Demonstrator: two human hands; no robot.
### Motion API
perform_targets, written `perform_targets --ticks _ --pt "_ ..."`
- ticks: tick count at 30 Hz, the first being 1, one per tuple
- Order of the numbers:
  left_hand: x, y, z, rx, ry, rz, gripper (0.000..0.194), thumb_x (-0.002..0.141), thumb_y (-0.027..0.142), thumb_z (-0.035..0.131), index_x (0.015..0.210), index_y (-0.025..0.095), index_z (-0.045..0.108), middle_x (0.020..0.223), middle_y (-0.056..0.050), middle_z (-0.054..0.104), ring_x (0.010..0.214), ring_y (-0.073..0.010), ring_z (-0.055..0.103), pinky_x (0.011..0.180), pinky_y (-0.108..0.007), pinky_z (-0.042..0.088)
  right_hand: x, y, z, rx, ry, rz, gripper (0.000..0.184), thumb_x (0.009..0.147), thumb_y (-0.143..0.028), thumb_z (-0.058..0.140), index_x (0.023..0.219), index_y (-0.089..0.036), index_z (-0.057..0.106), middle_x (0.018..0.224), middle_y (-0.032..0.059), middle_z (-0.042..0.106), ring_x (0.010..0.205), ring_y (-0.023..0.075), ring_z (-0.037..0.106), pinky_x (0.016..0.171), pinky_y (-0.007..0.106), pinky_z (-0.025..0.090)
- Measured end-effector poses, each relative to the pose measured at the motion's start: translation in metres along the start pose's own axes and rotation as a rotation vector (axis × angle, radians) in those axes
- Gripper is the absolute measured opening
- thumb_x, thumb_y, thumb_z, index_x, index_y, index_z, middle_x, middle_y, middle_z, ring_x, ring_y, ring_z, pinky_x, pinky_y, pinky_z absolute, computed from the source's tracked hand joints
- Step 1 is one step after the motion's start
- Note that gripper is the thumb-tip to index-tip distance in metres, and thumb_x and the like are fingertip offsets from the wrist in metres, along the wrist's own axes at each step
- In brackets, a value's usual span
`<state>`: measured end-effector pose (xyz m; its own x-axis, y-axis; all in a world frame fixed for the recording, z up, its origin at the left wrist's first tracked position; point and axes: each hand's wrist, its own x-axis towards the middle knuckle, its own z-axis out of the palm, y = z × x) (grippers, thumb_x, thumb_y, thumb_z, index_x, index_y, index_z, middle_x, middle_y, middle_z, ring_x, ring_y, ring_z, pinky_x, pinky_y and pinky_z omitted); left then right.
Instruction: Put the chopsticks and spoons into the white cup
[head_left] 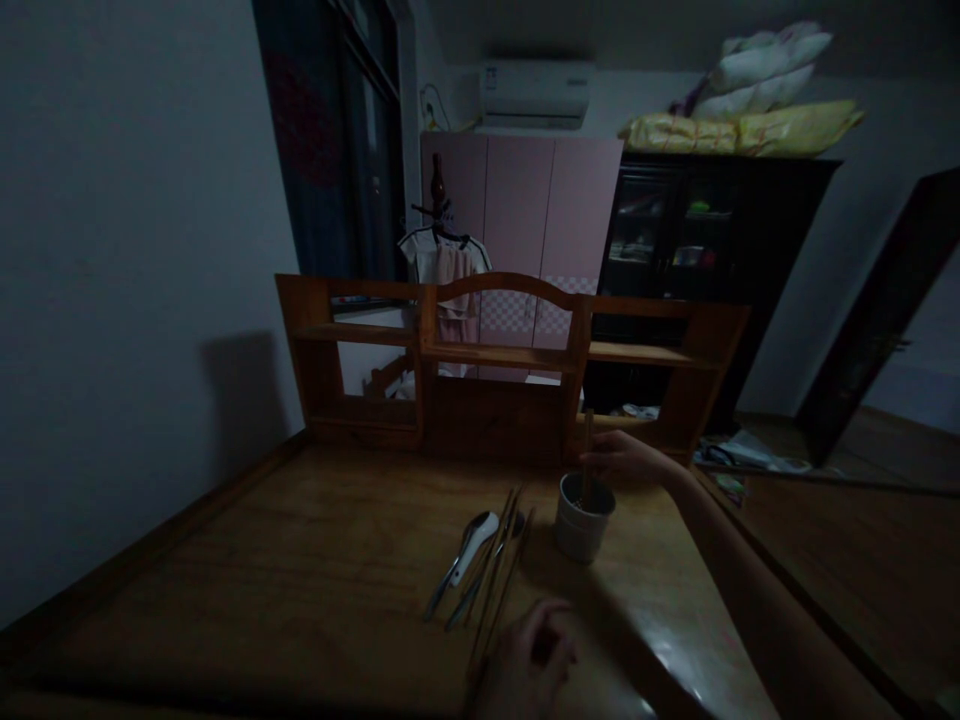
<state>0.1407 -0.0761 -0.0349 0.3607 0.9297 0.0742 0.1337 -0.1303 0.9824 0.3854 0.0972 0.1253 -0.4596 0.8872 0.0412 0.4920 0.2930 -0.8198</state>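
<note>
At the right of the table, my right hand [624, 457] pinches a pair of wooden chopsticks [589, 430], which stand upright with their lower ends inside a grey cup [580, 535]. The cup has holes showing on its inner side. Close to the front edge, my left hand [529, 652] is curled, and I see nothing in its fingers. Several loose chopsticks [495, 570] lie just beyond and beside it, pointing away from me. To their left are a white spoon [475, 548] and a metal spoon [448, 580]. Another metal spoon [474, 590] lies partly under the chopsticks.
A wooden shelf unit [495, 355] runs along the far edge of the wooden table [300, 560]. A wall [135, 300] borders the left side. Behind stand a pink wardrobe [517, 200], a coat stand with clothes [442, 255] and a dark cabinet [720, 230]. The room is dim.
</note>
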Motion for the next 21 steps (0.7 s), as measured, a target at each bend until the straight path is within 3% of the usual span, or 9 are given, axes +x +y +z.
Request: perform_targets --ticks 9,15,18,21 --pt "-0.001 0.001 0.001 0.007 0.014 0.023 0.034 0.087 0.041 0.053 0.111 0.018 0.063 0.081 -0.004 0.066 0.072 -0.0148 0.063 0.068 -0.022 0.05 0.006 0.013 0.003 -0.006 0.044 0.006 0.05 0.074 -0.058 0.068 0.087 -0.009 0.068 0.077 0.007 0.066 0.069 0.0174 0.061 0.064 0.03 0.049" --pt "-0.001 0.006 0.0 0.052 -0.004 0.008 0.031 0.088 0.037 0.051 0.108 0.019 0.065 0.083 -0.004 0.068 0.073 -0.0153 0.063 0.069 -0.022 0.05 0.001 0.007 0.008 -0.088 0.12 0.029 0.052 0.071 -0.062 0.068 0.076 -0.01 0.069 0.067 0.0048 0.064 0.061 0.0155 0.058 0.057 0.027 0.045" --pt "-0.002 0.008 -0.001 0.083 0.016 0.005 0.029 0.087 0.036 0.051 0.105 0.02 0.066 0.083 -0.004 0.069 0.075 -0.0158 0.064 0.07 -0.022 0.05 -0.004 -0.003 0.007 -0.148 0.268 0.006 0.052 0.07 -0.063 0.068 0.075 -0.011 0.069 0.066 0.0042 0.064 0.06 0.0165 0.058 0.056 0.026 0.043" --pt "-0.001 0.004 -0.002 0.113 0.008 0.04 0.03 0.088 0.037 0.05 0.105 0.019 0.067 0.086 -0.006 0.07 0.076 -0.0168 0.065 0.07 -0.023 0.051 -0.018 -0.029 0.005 -0.221 0.57 -0.051 0.048 0.079 -0.062 0.061 0.076 -0.014 0.066 0.068 0.0036 0.063 0.065 0.0175 0.057 0.059 0.026 0.04"
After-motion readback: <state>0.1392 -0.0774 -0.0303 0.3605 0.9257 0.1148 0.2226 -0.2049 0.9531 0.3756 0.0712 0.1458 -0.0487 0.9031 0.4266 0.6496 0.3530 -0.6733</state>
